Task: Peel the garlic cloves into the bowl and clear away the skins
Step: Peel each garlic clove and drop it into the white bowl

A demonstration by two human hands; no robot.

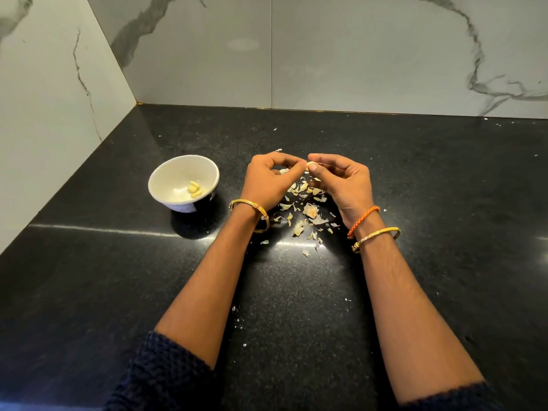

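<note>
Both hands meet above the black counter (415, 173), a little to the right of the white bowl (166, 173). The right hand (344, 185) pinches a small garlic clove (311, 165) between thumb and fingertips, and the left hand (267, 182) has its thumb and forefinger curled in against the same clove — it seems to pick at the skin there, though I cannot see if it already holds a flake.

The clove is light, firm and small, and probably a bit slippery once bare, so a fingertip pinch near one end should work best, while the other end is opened.

The loose skins (308, 212) lie scattered on the counter under and near the wrists; they are thin, dry and very light, better swept together than picked one by one. Some peeled cloves (195, 191) lie in the bowl.
</note>
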